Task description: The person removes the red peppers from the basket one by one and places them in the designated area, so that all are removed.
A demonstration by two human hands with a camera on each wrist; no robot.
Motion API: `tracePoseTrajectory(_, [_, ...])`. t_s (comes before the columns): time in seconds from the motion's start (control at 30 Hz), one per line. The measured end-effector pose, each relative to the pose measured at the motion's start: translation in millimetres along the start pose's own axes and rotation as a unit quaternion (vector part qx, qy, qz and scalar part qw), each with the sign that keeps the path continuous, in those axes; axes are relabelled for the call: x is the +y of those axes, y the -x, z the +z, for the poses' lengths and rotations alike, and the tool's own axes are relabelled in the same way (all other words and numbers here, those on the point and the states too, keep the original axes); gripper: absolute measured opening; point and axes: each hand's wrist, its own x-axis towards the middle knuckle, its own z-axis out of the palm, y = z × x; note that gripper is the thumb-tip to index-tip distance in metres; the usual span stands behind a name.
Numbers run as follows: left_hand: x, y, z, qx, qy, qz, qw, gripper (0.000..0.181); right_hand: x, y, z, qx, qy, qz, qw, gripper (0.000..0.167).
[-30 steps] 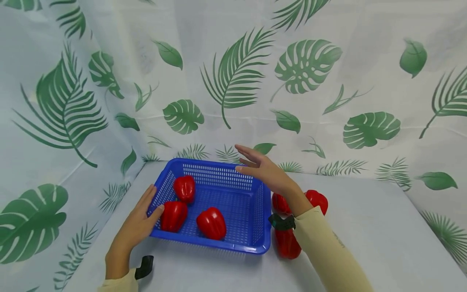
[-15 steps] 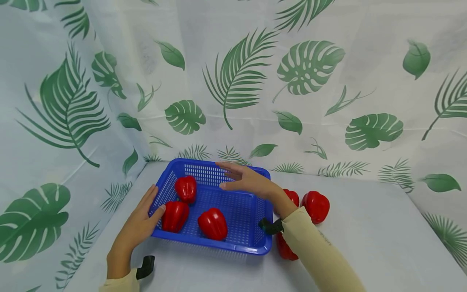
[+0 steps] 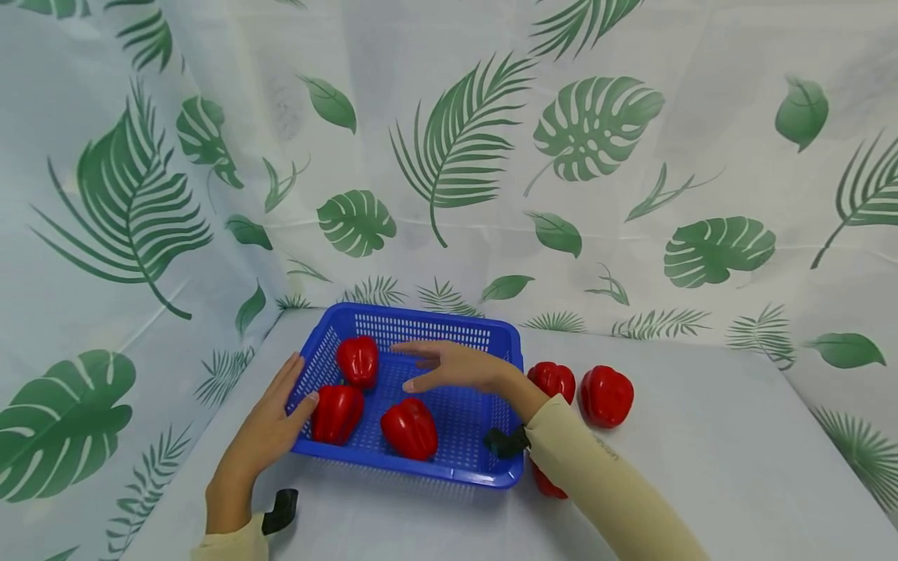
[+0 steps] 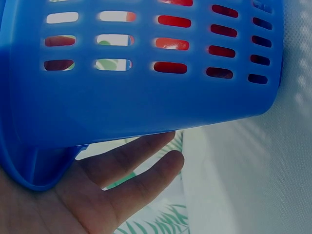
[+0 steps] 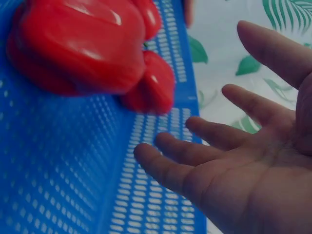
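Right hand [image 3: 456,368] further over basket [image 3: 466,474], released | left hand [image 3: 263,428] unclenched | white table [image 3: 730,452] | leafy backdrop [image 3: 617,202]

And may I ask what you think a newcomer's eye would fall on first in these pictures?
Probably the blue basket on the white table, with three glossy red peppers inside it. Next might come the right hand above the basket, holding nothing, and the left hand at its left side. Three other peppers to the right of the basket and the leaf-printed backdrop behind it stand out too.
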Motion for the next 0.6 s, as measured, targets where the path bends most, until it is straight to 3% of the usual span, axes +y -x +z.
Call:
tracePoseTrajectory(0.3, [-1.2, -0.5, 2.9, -0.003, 0.002, -0.003, 1.0000, 0.078, 7, -7.8, 16, -0.046, 0.013, 0.024, 0.9986, 0.070])
tracePoseTrajectory(0.6, [-2.7, -1.7, -0.2, 0.000, -0.001, -0.005, 1.0000, 0.078, 11, -14.1, 20, -0.078, 0.025, 0.036, 0.9960, 0.066])
